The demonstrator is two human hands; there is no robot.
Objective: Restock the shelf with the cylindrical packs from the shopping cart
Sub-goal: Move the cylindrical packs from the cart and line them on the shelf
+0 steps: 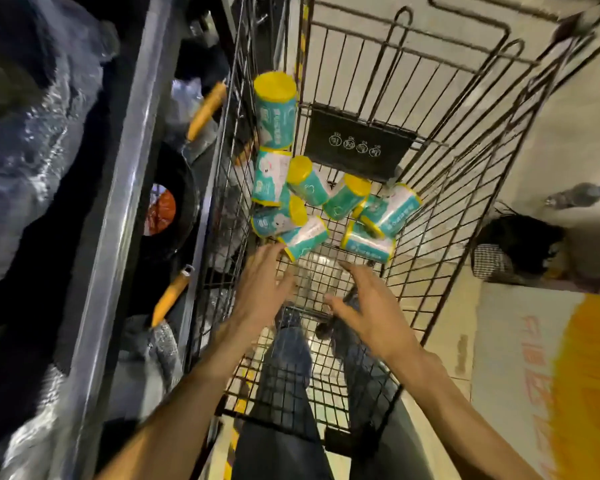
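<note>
Eight teal cylindrical packs with yellow ends lie heaped at the far end of the wire shopping cart. Both hands reach in, fingers spread and holding nothing: left hand just touching the nearest pack, right hand short of them.

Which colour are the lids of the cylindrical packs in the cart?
Yellow, seen in the head view on the cylindrical packs.
</note>
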